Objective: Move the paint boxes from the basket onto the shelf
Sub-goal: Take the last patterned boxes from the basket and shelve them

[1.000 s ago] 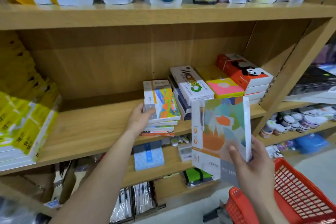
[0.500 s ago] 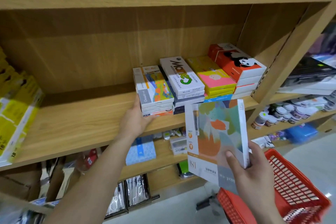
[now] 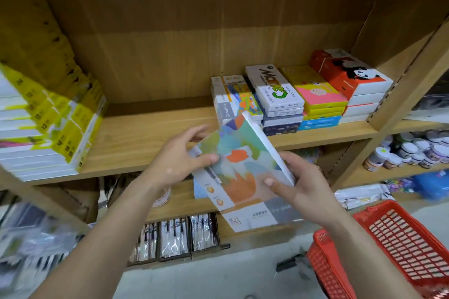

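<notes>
A flat paint box (image 3: 239, 167) with a pastel abstract cover in teal, orange and grey is held tilted in front of the wooden shelf (image 3: 150, 138). My right hand (image 3: 303, 189) grips its lower right edge. My left hand (image 3: 177, 160) holds its left edge, thumb on the cover. Behind it on the shelf stands a stack of similar paint boxes (image 3: 233, 99), beside other stacks of boxes. The red basket (image 3: 398, 245) sits at the lower right; its contents are not visible.
Yellow-and-white boxes (image 3: 48, 126) fill the shelf's left end. White, yellow-pink and red panda boxes (image 3: 347, 77) are stacked at the right end. Bare shelf board lies between. Small jars (image 3: 410, 150) stand on a lower right shelf. Packaged items hang below.
My left hand left the stack on the shelf and came down onto the held box. The box has tilted from upright to leaning left and moved toward the shelf.
</notes>
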Motion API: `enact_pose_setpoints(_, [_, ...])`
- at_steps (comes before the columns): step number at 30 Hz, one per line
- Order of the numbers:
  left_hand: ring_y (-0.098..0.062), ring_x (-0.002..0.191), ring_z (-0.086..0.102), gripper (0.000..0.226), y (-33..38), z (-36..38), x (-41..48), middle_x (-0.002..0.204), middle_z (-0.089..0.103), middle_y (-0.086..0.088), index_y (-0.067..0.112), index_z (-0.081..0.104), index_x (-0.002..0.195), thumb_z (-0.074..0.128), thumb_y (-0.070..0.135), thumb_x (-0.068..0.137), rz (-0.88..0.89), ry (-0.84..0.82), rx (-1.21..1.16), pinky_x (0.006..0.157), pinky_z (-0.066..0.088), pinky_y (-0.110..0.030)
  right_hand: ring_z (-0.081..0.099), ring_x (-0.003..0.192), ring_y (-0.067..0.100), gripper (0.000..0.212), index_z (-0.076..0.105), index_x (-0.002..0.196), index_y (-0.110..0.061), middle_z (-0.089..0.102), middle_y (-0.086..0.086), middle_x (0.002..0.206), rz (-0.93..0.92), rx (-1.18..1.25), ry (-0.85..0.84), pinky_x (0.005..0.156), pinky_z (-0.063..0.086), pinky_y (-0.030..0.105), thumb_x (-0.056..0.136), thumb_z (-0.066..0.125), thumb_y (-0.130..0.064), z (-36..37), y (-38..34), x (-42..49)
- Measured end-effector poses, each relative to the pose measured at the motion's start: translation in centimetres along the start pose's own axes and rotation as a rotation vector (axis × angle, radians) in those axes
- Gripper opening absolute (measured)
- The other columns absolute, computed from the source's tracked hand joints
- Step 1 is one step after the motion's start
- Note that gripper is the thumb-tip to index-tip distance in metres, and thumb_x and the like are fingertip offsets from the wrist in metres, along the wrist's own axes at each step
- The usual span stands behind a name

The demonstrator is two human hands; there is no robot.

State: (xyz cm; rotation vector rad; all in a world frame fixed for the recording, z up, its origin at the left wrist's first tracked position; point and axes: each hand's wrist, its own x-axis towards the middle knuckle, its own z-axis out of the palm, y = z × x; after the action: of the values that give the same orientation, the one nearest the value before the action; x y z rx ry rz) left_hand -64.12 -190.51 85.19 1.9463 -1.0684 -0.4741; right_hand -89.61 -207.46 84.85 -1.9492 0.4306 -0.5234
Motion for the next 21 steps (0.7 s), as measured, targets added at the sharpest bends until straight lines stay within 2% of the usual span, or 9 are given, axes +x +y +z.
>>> enact_pose_setpoints(3, [-0.004,0.091,0.075,0.047,-1.1,-2.0,-2.0,0.111,0.076,0.011,0.043,0.063,0.104,0.081,0.066,0.067,-0.084,0.096,-0.135,0.071,0.062,-0.028,0.073,0.102,0.009,0.038,0.069,0.123,-0.028,0.076,-0.010,0.114,-0.023,0.012,-0.169,0.081,0.059,0.030,0.089,0.077,-0.013,1.9,-1.9,3.7])
enact_pose_setpoints(5, [-0.007,0.084,0.076,0.031,-2.1,-3.0,-3.6,0.102,0.077,0.011,0.041,0.062,0.100,0.076,0.057,0.077,-0.132,0.220,-0.131,0.066,0.063,-0.030,0.072,0.095,0.002,0.036,0.068,0.117,-0.036,0.077,-0.017,0.106,-0.073,-0.091,-0.192,0.080,0.059,0.031,0.084,0.079,-0.029,3.0,-3.1,6.2])
enact_pose_setpoints(7, [-0.009,0.083,0.076,0.020,-3.5,-3.7,-4.9,0.100,0.077,0.011,0.037,0.064,0.101,0.073,0.048,0.088,-0.190,0.357,-0.150,0.070,0.062,-0.037,0.068,0.086,0.001,0.038,0.064,0.111,-0.046,0.074,-0.018,0.097,-0.101,-0.206,-0.023,0.079,0.058,0.036,0.074,0.073,-0.050,4.0,-3.8,8.4])
enact_pose_setpoints(8, [-0.011,0.085,0.076,0.017,-4.2,-3.9,-5.4,0.101,0.077,0.010,0.034,0.065,0.103,0.071,0.046,0.092,-0.210,0.431,-0.165,0.073,0.061,-0.039,0.066,0.087,0.003,0.041,0.062,0.114,-0.045,0.071,-0.018,0.097,-0.108,-0.206,0.093,0.080,0.057,0.038,0.074,0.070,-0.052,4.5,-3.9,9.1])
enact_pose_setpoints(10, [-0.019,0.093,0.073,0.021,-5.3,-4.2,-6.2,0.105,0.076,0.003,0.023,0.068,0.109,0.066,0.041,0.097,-0.233,0.588,-0.176,0.079,0.057,-0.035,0.063,0.097,0.008,0.047,0.056,0.126,-0.037,0.065,-0.017,0.109,-0.132,-0.173,0.293,0.081,0.057,0.042,0.081,0.067,-0.045,6.0,-3.6,9.9])
enact_pose_setpoints(12, [-0.023,0.096,0.066,0.019,-6.1,-4.1,-6.6,0.107,0.073,-0.001,0.020,0.065,0.110,0.061,0.036,0.102,-0.274,0.724,-0.188,0.075,0.051,-0.023,0.061,0.105,0.015,0.052,0.051,0.134,-0.028,0.060,-0.009,0.119,-0.139,-0.186,0.353,0.085,0.056,0.047,0.085,0.065,-0.038,8.1,-2.8,10.0])
enact_pose_setpoints(16, [-0.029,0.094,0.067,0.020,-7.4,-2.8,-6.9,0.108,0.072,-0.012,0.013,0.062,0.116,0.053,0.029,0.107,-0.380,0.836,-0.403,0.074,0.054,-0.037,0.061,0.108,0.022,0.052,0.058,0.136,-0.018,0.062,0.000,0.121,-0.179,-0.342,0.029,0.093,0.051,0.045,0.090,0.058,-0.041,12.5,-1.1,10.0])
enact_pose_setpoints(19, [-0.020,0.072,0.068,0.019,-7.7,-2.1,-6.8,0.086,0.069,-0.002,0.011,0.064,0.103,0.052,0.025,0.107,-0.508,0.878,-0.554,0.052,0.055,-0.026,0.049,0.131,0.030,0.060,0.050,0.147,-0.024,0.054,0.004,0.144,-0.212,-0.705,-0.202,0.109,0.034,0.045,0.097,0.044,-0.057,15.2,-0.4,11.2])
enact_pose_setpoints(21, [-0.020,0.072,0.070,0.018,-8.1,-1.9,-7.3,0.088,0.071,-0.003,0.014,0.068,0.096,0.055,0.022,0.106,-0.556,0.801,-0.607,0.056,0.061,-0.032,0.033,0.145,0.028,0.065,0.038,0.155,-0.029,0.037,0.003,0.161,-0.198,-0.822,-0.329,0.118,0.020,0.048,0.100,0.029,-0.062,16.5,0.0,12.0])
